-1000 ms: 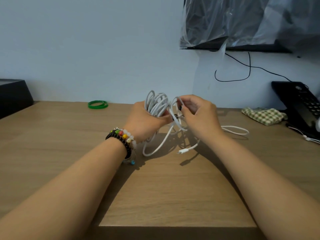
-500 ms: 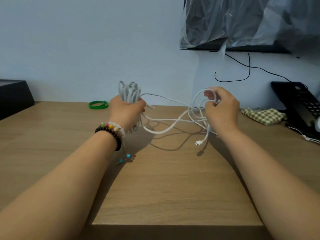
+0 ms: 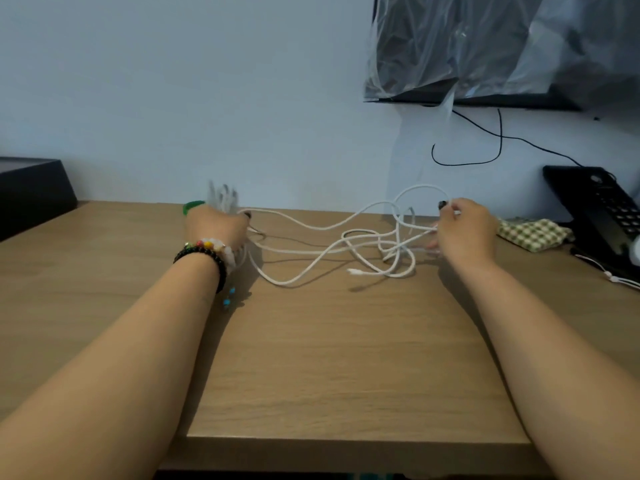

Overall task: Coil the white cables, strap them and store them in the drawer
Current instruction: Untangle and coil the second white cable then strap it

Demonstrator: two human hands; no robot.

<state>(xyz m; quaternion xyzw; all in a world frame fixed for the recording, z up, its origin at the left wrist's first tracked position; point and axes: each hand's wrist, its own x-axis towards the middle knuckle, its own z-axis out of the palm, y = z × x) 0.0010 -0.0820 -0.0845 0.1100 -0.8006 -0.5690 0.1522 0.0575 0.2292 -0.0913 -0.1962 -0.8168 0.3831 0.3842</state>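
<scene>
Bare forearms, no sleeves; left wrist (image 3: 207, 252) wears black bead bracelet plus multicoloured bead bracelet

White cables (image 3: 332, 242) strung between my hands, black bead bracelet (image 3: 207, 256) and multicoloured bead bracelet (image 3: 211, 244) on my left wrist, green ring (image 3: 193, 205) behind it, light brown woodgrain tabletop (image 3: 339, 358), green-and-cream checked cloth (image 3: 533, 233), black telephone (image 3: 599, 209), pale blue-white wall (image 3: 207, 98).

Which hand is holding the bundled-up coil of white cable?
The left hand, the one with beaded bracelets; the coil sticks up from it. The right hand pinches only loose loops.
</scene>
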